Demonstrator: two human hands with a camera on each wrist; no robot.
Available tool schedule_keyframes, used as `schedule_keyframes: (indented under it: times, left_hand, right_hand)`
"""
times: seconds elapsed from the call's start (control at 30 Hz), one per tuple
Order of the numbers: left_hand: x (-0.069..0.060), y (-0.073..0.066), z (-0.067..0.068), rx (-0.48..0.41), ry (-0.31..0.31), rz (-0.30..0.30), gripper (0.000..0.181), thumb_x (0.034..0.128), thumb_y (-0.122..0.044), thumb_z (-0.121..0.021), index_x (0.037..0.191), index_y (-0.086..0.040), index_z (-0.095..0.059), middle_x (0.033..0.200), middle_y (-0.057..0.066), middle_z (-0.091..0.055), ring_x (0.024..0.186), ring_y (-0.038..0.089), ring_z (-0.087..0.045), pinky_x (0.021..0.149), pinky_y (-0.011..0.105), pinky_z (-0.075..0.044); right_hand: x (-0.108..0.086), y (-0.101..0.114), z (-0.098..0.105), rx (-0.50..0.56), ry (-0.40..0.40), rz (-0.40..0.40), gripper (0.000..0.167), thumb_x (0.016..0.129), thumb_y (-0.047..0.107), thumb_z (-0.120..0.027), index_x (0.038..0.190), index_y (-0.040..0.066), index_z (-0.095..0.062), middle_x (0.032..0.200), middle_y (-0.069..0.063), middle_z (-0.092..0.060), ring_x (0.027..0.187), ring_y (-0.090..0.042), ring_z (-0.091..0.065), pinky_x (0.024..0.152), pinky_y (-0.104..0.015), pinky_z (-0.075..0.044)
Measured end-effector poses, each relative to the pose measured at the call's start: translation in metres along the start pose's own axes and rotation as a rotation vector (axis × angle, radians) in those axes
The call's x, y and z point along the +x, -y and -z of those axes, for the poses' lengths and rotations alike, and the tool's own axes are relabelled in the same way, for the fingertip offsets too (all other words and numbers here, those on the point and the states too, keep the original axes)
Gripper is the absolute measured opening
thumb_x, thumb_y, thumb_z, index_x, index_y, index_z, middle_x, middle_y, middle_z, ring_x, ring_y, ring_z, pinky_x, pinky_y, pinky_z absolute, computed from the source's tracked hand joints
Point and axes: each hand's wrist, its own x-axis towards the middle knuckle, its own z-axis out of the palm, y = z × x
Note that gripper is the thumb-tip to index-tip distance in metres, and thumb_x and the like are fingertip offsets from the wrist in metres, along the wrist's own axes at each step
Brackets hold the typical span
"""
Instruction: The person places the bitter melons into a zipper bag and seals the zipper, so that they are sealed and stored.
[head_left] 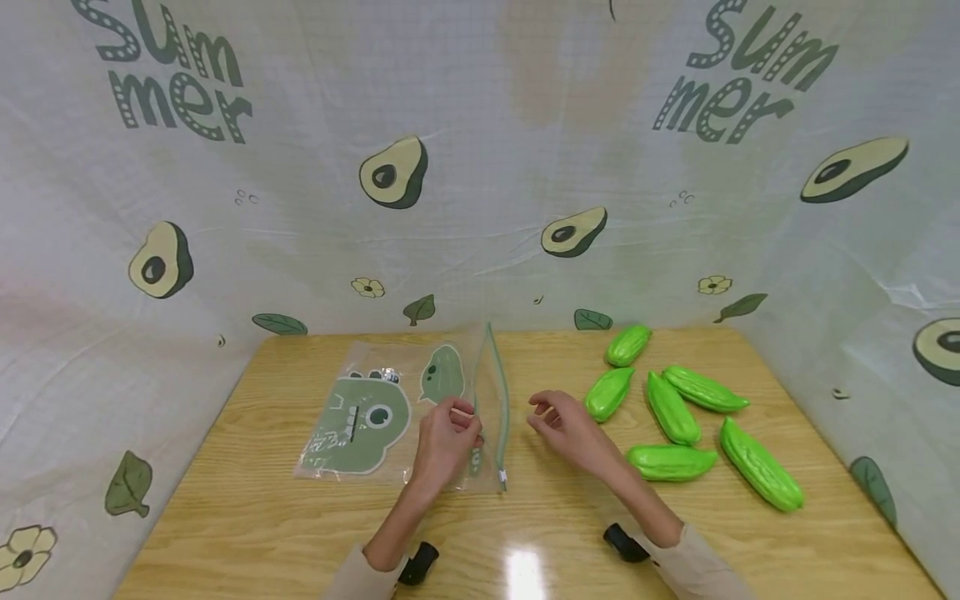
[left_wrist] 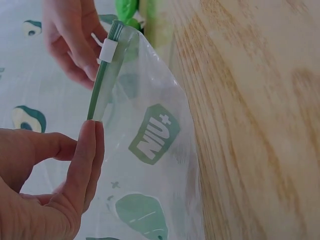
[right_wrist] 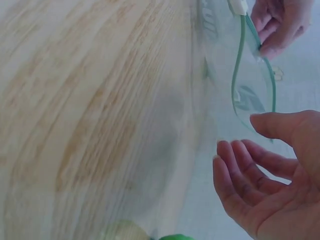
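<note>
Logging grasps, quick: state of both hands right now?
Left hand: holding the bag by its mouth edge.
Right hand: open, holding nothing.

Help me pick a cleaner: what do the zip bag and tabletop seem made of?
Zip bag: probably thin, glossy plastic film; it's transparent and catches highlights. Tabletop: wood or printed laminate, glossy; grain shows and light reflects, but which stays unclear.

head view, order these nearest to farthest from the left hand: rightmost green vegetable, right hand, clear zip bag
From the left hand:
1. Clear zip bag: under the hand, its open edge at the fingers.
2. Right hand: just right of the bag's opening.
3. Rightmost green vegetable: beyond the right hand, toward the table's right edge.
</note>
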Motion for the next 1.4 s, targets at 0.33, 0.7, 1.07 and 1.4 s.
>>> schedule_keyframes:
  times: [0.33, 0.7, 1.07, 1.4]
  left_hand:
    - [-0.001, 0.002, -0.002, -0.033, 0.013, -0.014, 0.013, 0.0901, 0.005, -0.064, 0.103, 0.008, -0.063, 0.076, 0.014, -0.07, 0.061, 0.025, -0.072, 0.057, 0.031, -0.061]
    - [-0.001, 0.001, -0.003, 0.009, 0.015, -0.028, 0.016, 0.0874, 0.004, -0.065, 0.103, 0.007, -0.064, 0.077, 0.011, -0.07, 0.061, 0.022, -0.071, 0.057, 0.026, -0.058]
    - [-0.001, 0.002, -0.001, 0.014, 0.002, 0.001, 0.018, 0.0853, 0.004, -0.064, 0.104, 0.007, -0.064, 0.079, 0.011, -0.07, 0.061, 0.02, -0.07, 0.057, 0.027, -0.059]
    - [-0.002, 0.001, -0.002, 0.017, -0.004, -0.013, 0.017, 0.0857, 0.004, -0.065, 0.102, 0.007, -0.065, 0.078, 0.01, -0.069, 0.061, 0.022, -0.071, 0.056, 0.026, -0.059]
  right_hand:
    - [-0.008, -0.004, 0.018, -0.045, -0.059, 0.006, 0.024, 0.094, 0.003, -0.072, 0.116, -0.005, -0.066, 0.101, -0.015, -0.067, 0.087, -0.026, -0.067, 0.078, -0.045, -0.06]
    - [-0.014, -0.013, 0.034, -0.136, -0.162, -0.014, 0.027, 0.095, 0.007, -0.072, 0.118, -0.006, -0.066, 0.111, -0.021, -0.066, 0.099, -0.035, -0.064, 0.081, -0.05, -0.057]
    - [-0.015, -0.028, 0.042, -0.278, -0.283, -0.109, 0.033, 0.092, 0.01, -0.076, 0.119, -0.006, -0.067, 0.116, -0.028, -0.062, 0.107, -0.045, -0.058, 0.089, -0.058, -0.049]
    - [-0.017, -0.038, 0.047, -0.313, -0.297, -0.204, 0.042, 0.091, 0.017, -0.077, 0.122, -0.009, -0.064, 0.12, -0.032, -0.057, 0.11, -0.047, -0.055, 0.086, -0.059, -0.05]
